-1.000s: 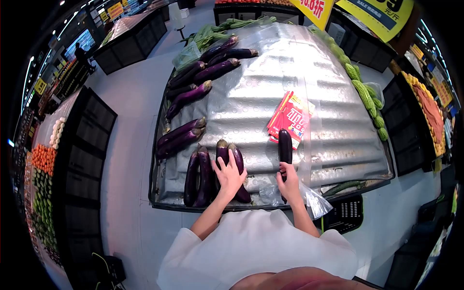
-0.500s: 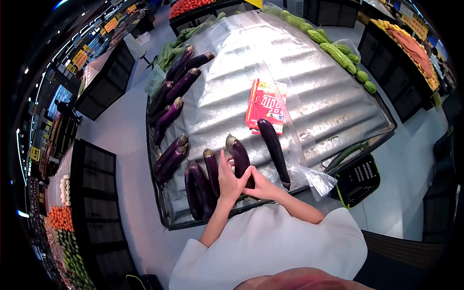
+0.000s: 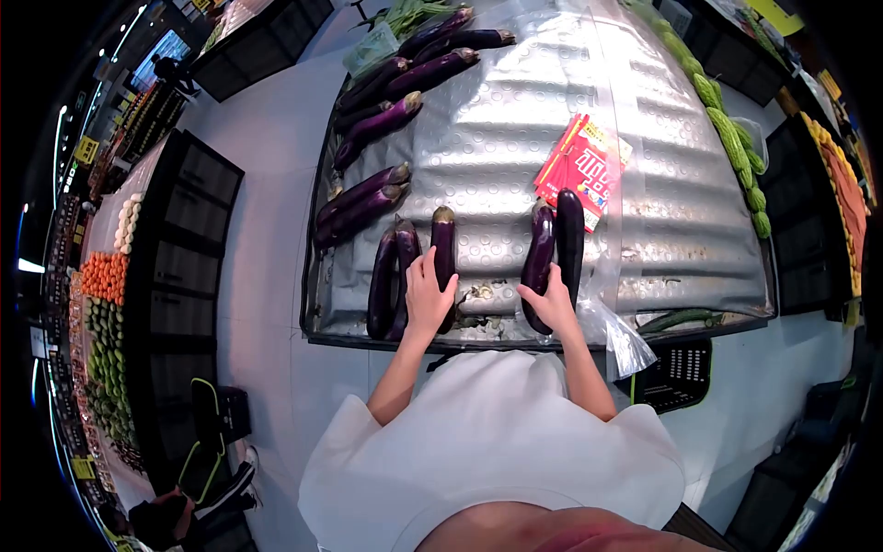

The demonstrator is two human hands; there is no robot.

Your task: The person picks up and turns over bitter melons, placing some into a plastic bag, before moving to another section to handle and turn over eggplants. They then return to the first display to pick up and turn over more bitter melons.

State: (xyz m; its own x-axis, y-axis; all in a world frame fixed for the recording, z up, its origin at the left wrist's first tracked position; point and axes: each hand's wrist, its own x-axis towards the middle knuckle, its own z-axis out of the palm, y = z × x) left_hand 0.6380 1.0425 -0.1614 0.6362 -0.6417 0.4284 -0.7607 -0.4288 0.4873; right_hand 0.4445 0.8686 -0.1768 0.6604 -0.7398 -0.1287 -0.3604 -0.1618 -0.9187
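Note:
My left hand [image 3: 429,296] is closed round the lower part of an upright-lying eggplant [image 3: 443,237], thumb on its right side. Two more eggplants [image 3: 381,281] lie just left of it, side by side. Across a gap, my right hand [image 3: 550,305] is wrapped over the lower half of another eggplant [image 3: 539,247]. Close against that one on the right lies a long dark eggplant [image 3: 570,235], its top end on the red printed packets [image 3: 589,170]. Everything rests on the silvery padded display table [image 3: 487,166].
More eggplants [image 3: 368,202] line the table's left edge, and green bitter melons [image 3: 736,152] its right edge. A plastic bag [image 3: 627,350] hangs at the front edge above a black basket [image 3: 682,375]. Part of a person [image 3: 225,501] shows at bottom left.
My hands, close together before, are now apart, each on an eggplant. The right eggplant now lies beside the long dark one, which stands straighter. The camera view has shifted and turned.

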